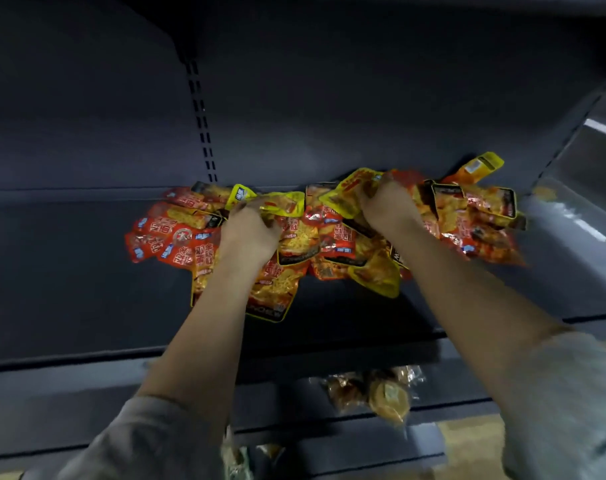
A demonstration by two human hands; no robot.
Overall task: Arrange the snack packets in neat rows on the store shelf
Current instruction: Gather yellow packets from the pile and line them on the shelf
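Starting at the left, the dark grey shelf carries bare surface up to a loose heap of snack packets lying against the back panel, with a slotted upright rising behind the heap's left end. Red packets form the left edge of the heap, overlapping one another at mixed angles, none in a row. The left hand is sunk into the heap just right of these, its fingers curled over a yellow-edged packet near the back; whether it actually grips that packet or only presses on it cannot be told, as the fingertips are blurred and partly buried. A yellow-bordered packet lies nearest the front edge, partly under the left forearm. Right of centre, the right hand is lifted at the back of the heap, fingers and thumb pinching a yellow packet raised clear of the others. Further right, more red and orange packets are piled up, one yellow packet leaning against the back panel, close to the shelf's side wall. Grey sleeves cover both upper forearms. On the lower shelf, between the two arms, sit clear-wrapped brown items, blurred.
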